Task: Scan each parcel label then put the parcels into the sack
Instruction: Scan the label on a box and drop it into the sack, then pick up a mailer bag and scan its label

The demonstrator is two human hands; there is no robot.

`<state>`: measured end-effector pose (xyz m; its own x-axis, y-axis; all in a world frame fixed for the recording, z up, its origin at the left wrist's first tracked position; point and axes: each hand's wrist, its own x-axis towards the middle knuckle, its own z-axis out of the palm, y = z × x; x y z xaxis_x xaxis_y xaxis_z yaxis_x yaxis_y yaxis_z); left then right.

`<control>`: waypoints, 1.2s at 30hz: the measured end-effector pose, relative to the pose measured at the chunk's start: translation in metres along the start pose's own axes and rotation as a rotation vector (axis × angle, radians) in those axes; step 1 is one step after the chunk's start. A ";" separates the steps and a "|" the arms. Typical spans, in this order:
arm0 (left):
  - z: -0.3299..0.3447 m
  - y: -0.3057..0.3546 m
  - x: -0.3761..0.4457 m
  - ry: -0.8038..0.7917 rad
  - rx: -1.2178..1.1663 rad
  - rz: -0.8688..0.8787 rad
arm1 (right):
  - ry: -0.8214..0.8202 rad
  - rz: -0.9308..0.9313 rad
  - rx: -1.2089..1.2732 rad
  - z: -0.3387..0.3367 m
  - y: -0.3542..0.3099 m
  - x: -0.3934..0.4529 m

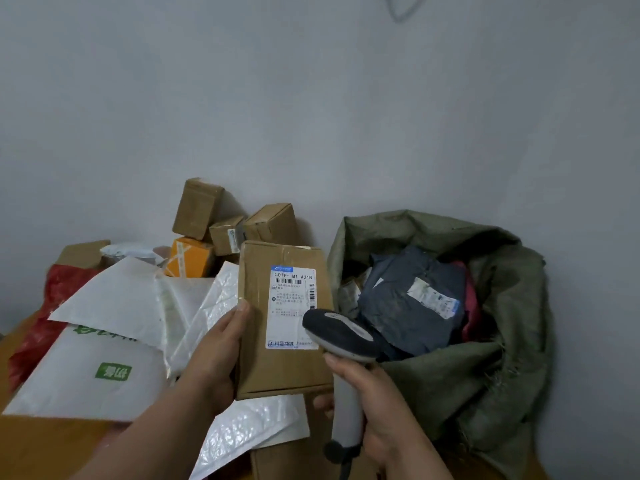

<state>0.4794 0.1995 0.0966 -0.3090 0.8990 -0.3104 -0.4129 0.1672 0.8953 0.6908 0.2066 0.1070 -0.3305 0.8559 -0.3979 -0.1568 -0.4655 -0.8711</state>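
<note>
My left hand [214,355] grips the left edge of a flat brown cardboard parcel [263,368], held upright with its white label [292,306] facing me. My right hand [377,407] grips the grey handle of a barcode scanner [341,337], whose dark head points at the label's lower right corner. To the right stands an open olive-green woven sack [491,368] holding a dark blue-grey bagged parcel [405,306] with a label, and something red behind it.
White bubble mailers [114,306], one with green print [86,372], lie piled at the left over a red bag [59,285]. Several small brown boxes [197,209] and an orange box [190,258] are stacked against the grey wall. The wooden tabletop [41,448] shows at the lower left.
</note>
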 end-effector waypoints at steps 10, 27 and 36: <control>0.186 0.001 0.078 -0.184 0.220 0.136 | 0.337 -0.180 0.329 -0.117 -0.072 0.070; 0.016 -0.036 0.086 0.575 0.503 0.154 | 0.002 -0.043 -0.076 -0.023 -0.053 0.130; -0.103 -0.070 0.044 0.338 1.053 -0.162 | 0.076 0.147 -0.325 0.040 0.048 0.127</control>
<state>0.4063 0.1859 -0.0127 -0.6002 0.7063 -0.3753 0.4132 0.6756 0.6106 0.6035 0.2840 0.0259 -0.2557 0.8048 -0.5356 0.1956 -0.4995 -0.8439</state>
